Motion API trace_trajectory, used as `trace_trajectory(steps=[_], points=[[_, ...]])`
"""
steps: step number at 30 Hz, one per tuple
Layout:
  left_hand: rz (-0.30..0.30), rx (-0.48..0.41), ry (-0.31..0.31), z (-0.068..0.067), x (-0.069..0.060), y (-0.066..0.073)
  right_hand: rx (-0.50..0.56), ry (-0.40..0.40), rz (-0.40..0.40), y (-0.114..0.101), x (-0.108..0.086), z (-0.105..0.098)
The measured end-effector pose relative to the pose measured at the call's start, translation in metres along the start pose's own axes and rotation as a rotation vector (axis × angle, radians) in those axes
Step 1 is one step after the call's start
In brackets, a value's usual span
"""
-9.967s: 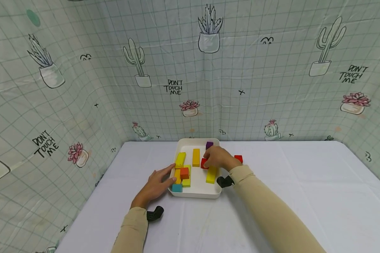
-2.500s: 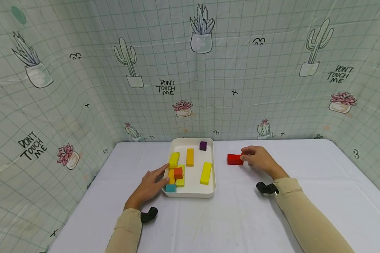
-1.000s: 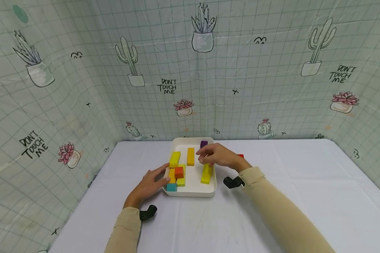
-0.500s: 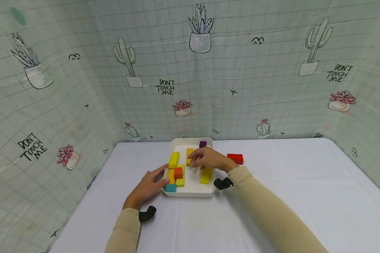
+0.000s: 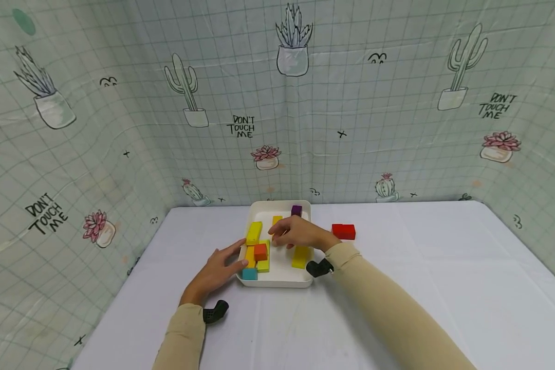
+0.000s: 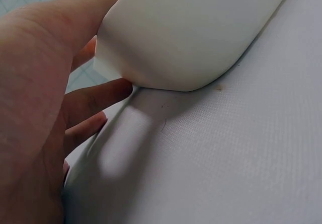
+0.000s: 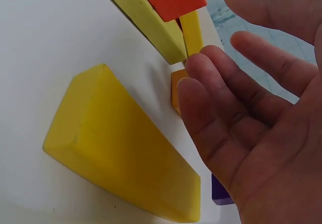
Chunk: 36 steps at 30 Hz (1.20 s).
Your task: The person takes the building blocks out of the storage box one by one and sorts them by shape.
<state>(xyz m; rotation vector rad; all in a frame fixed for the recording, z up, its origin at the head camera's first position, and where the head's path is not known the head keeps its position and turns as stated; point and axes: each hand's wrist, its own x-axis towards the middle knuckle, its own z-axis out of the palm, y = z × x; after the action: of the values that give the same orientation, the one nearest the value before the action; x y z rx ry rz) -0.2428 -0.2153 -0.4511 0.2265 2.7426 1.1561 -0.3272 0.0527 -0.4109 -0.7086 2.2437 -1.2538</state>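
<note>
A white tray (image 5: 277,283) of coloured blocks stands on the table. My left hand (image 5: 215,270) rests against its left side, thumb and index finger at the rim; in the left wrist view, fingers (image 6: 98,100) touch the outer wall. Over the tray's middle hovers my right hand (image 5: 300,232), partly covering an orange block (image 5: 277,219). The right wrist view shows its fingers loosely bent with nothing between them, near the orange block (image 7: 177,85). Below the palm lies a long yellow block (image 7: 126,143). A purple cube (image 5: 296,210) sits at the tray's far right corner.
Along the tray's left side are a yellow block (image 5: 254,233), a lime block (image 5: 263,266), a red-orange cube (image 5: 260,252) raised on other blocks and a blue block (image 5: 250,274). Two red cubes (image 5: 343,231) lie side by side on the table, right of the tray.
Ten seconds ago my right hand held a red cube in the tray. It set that cube beside the other red one, then moved back left over the orange block. My left hand stayed put.
</note>
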Motion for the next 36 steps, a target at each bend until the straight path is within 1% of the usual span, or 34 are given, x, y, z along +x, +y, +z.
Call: trace_trajectory(steps=[7,14,20,32,36], points=[[0.001,0.015,0.002,0.003,0.003,-0.003,-0.012,-0.03,0.006,0.0,0.003,0.006],[-0.012,0.006,-0.001,0.002,0.003,-0.002,-0.053,-0.055,0.026,-0.002,0.007,0.009],[0.006,0.008,0.002,0.0,0.004,0.0,-0.075,-0.065,0.05,-0.002,0.01,0.009],[0.025,0.014,0.008,0.0,0.006,-0.002,-0.093,-0.073,0.065,-0.002,0.014,0.012],[0.022,0.013,0.007,-0.001,0.006,-0.003,-0.102,-0.09,0.064,-0.003,0.015,0.012]])
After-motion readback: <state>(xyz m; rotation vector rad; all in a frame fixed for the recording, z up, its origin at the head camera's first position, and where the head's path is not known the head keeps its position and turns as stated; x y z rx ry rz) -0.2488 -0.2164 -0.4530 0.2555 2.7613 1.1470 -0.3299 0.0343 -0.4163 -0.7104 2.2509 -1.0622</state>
